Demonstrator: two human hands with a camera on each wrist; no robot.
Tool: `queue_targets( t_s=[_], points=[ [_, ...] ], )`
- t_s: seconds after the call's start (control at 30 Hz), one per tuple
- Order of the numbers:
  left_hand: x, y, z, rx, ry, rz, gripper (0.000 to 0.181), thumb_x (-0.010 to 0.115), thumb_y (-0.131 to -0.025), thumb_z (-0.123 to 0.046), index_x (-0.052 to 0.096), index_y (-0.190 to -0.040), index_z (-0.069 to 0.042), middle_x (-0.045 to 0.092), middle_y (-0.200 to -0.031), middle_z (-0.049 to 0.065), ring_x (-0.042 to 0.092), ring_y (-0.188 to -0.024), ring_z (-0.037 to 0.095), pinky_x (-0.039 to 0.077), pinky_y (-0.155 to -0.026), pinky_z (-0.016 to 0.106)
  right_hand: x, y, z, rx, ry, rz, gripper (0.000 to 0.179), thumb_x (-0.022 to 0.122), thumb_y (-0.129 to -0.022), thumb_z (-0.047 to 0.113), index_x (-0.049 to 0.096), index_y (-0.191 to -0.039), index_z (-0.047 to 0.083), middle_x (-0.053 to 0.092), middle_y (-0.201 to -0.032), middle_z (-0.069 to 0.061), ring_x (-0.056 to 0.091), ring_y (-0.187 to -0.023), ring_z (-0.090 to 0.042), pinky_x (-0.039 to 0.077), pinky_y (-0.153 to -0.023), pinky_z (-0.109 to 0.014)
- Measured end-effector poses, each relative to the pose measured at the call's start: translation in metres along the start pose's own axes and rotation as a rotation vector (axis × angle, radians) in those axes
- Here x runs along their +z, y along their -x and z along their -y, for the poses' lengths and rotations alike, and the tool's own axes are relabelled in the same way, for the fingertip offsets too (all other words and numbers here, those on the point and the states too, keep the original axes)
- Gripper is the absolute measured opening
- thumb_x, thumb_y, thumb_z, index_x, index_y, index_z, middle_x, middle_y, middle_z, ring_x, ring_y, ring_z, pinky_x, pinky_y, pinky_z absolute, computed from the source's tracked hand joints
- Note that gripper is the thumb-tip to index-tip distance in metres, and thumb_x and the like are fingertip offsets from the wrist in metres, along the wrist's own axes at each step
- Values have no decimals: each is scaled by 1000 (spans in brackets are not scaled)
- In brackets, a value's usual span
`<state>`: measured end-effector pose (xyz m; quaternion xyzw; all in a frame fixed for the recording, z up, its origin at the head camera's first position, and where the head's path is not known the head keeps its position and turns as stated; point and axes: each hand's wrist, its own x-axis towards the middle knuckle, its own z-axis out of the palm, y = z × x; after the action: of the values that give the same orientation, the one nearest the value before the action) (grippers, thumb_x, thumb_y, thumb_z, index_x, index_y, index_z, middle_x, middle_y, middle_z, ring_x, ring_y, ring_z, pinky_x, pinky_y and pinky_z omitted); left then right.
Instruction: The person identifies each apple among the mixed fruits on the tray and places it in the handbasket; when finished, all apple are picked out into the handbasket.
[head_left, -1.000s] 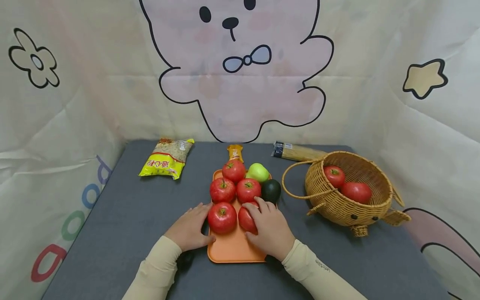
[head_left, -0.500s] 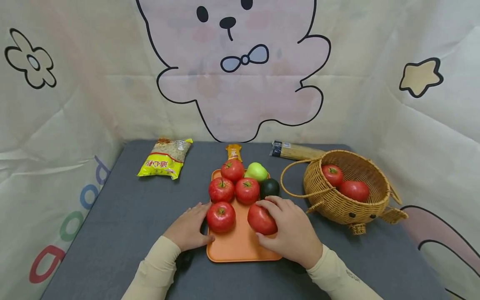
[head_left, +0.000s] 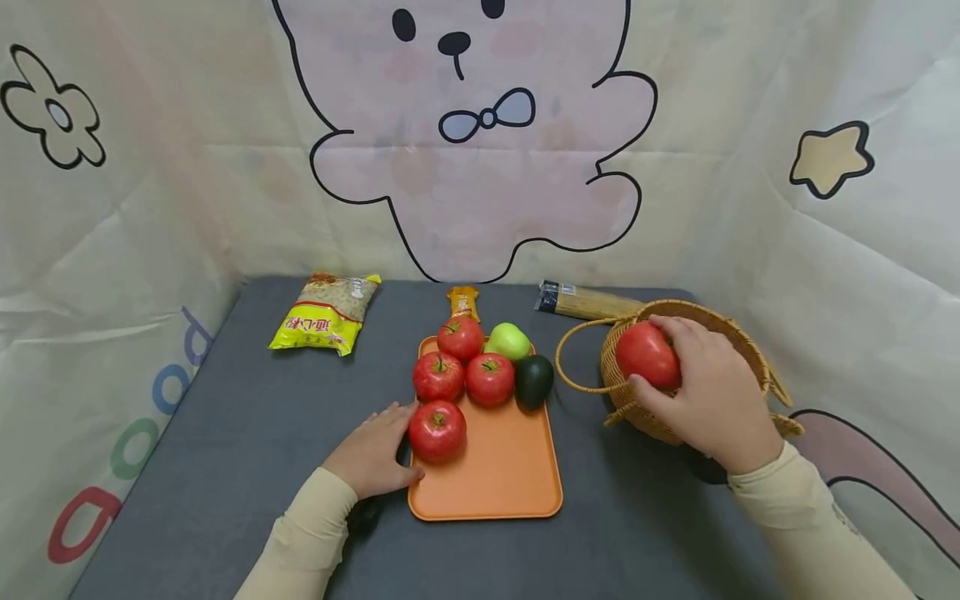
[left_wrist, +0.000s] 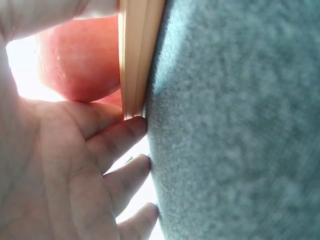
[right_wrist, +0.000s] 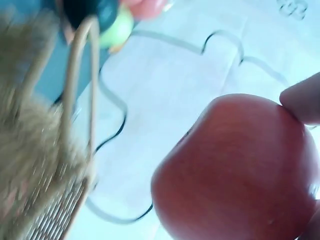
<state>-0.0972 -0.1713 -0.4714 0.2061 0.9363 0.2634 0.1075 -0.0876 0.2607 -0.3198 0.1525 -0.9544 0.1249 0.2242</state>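
My right hand [head_left: 712, 392] grips a red apple [head_left: 648, 356] above the wicker basket [head_left: 637, 417]; in the right wrist view the apple [right_wrist: 235, 170] is clear of the basket's rim. With fingers fairly straight, my left hand [head_left: 371, 454] touches the left edge of an orange tray [head_left: 495, 479]. Seen from the left wrist, its fingertips [left_wrist: 132, 127] rest against the tray's side [left_wrist: 135, 55] at the cloth. Several red apples lie on the tray, the nearest apple [head_left: 437, 432] close to my left hand. A green apple [head_left: 508, 342] and a dark green avocado [head_left: 534, 382] sit at its right.
A yellow printed food bag [head_left: 326, 314] lies at the back left of the grey table. Behind the tray is a small orange packet [head_left: 463, 302]. A pack of dry noodles [head_left: 588, 300] lies behind the basket, whose looped handle [head_left: 573, 337] sticks out leftward.
My right hand has lifted the apple off the tray's right side and carried it rightward over the basket. My left hand has stayed at the tray's edge.
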Motion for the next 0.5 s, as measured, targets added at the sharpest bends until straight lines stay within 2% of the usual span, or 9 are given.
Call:
queue_targets(
  t_s=[0.1, 0.23, 0.37, 0.5],
  points=[
    [0, 0, 1, -1, -3, -3, 97, 85, -79, -37, 46, -160, -2, 50, -160, 17, 39, -152, 43, 31, -121, 64, -9, -8, -28, 101, 4, 73, 74, 79, -88, 40, 54, -148, 5, 62, -133, -23, 58, -105, -46, 54, -79, -68],
    [2, -2, 2, -16, -11, 5, 98, 84, -80, -38, 44, -162, -3, 48, -162, 16, 37, -153, 41, 30, -123, 62, -12, -17, -65, 211, 18, 225, 74, 72, -97, 44, 47, -150, -1, 59, -132, -31, 57, -107, -51, 53, -80, -73],
    [3, -2, 2, -22, -18, 12, 97, 82, -80, -39, 44, -162, -3, 47, -163, 16, 37, -154, 41, 30, -123, 62, -10, -24, -95, 233, 53, 414, 78, 71, -97, 50, 47, -150, -2, 62, -128, -30, 64, -100, -46, 56, -73, -67],
    [3, -2, 2, -26, -18, 13, 97, 82, -80, -39, 43, -162, -3, 48, -162, 16, 37, -154, 41, 30, -123, 61, -5, -29, -108, 211, 64, 600, 79, 76, -93, 52, 51, -148, 1, 67, -125, -22, 66, -97, -35, 56, -68, -54]
  ],
)
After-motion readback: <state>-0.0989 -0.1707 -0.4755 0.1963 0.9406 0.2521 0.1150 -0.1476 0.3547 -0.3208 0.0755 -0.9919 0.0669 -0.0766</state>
